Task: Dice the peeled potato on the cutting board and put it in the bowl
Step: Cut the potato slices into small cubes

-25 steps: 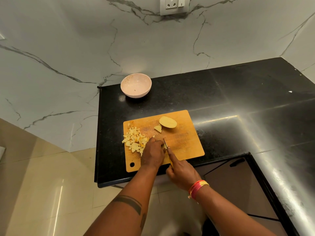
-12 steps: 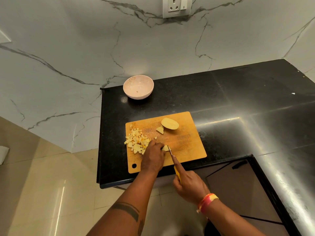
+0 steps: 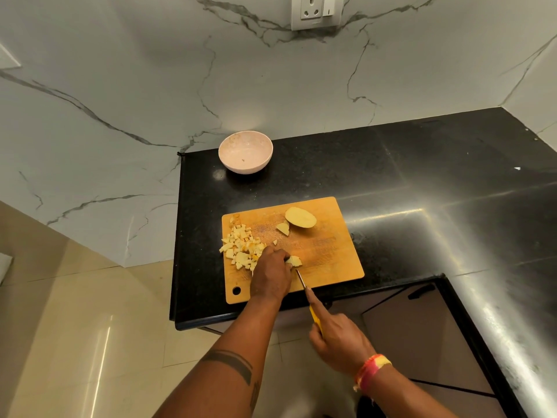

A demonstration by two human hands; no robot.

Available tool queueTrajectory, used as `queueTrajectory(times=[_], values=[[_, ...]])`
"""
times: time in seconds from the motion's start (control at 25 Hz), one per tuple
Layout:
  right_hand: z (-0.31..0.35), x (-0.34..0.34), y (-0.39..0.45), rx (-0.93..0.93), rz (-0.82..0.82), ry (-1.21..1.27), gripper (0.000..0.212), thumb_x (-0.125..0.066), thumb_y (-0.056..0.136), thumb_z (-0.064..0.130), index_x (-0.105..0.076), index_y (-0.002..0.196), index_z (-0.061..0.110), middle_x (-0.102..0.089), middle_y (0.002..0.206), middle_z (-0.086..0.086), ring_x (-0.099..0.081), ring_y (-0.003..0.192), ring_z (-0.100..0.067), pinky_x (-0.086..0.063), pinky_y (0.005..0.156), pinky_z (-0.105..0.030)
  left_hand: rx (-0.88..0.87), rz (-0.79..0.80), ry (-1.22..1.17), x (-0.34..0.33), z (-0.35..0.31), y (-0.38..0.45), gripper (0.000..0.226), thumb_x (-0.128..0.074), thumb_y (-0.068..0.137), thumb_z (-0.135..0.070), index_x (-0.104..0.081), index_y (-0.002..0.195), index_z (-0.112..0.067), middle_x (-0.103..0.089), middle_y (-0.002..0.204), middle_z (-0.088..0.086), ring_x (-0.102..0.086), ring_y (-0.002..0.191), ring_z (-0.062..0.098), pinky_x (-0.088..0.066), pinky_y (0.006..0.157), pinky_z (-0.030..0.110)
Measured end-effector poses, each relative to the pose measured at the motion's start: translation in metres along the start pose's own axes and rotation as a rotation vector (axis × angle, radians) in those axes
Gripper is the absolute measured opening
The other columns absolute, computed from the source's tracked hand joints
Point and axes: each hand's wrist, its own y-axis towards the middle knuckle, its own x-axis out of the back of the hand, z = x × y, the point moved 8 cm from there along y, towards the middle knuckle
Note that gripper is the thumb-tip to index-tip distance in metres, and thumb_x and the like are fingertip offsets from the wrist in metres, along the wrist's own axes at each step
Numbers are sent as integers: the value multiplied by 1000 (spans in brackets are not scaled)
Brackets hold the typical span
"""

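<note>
The left hand (image 3: 271, 274) pins a potato piece (image 3: 294, 260) to the cutting board (image 3: 331, 254); the right hand (image 3: 339, 342) grips the knife (image 3: 304, 283), blade just beside that piece.

A black polished stone countertop (image 3: 407, 164) is running along the wall and turning at the far right corner, with bright light glaring off its surface. White marble-look wall panels (image 3: 120, 86) with grey veins are rising behind it, carrying a white socket and switch plate (image 3: 316, 10) near the top edge. Glossy beige floor tiles (image 3: 75, 327) are reflecting streaks of light, and pale cabinet doors (image 3: 422, 336) with a dark handle (image 3: 421, 291) are sitting below the countertop's near edge.
</note>
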Motion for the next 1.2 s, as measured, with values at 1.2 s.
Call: queueTrajectory(times=[1.2], values=[[8,1,29,-46,-61,113,85,-44,99,27,17,157,38,-56,64,2,-52,53,-13,-38,48,-28,19,-184,-76,45,14,-11,26,-54,101,-20,-70,121,-19,-69,117,1,-63,104,17,-52,88,28]])
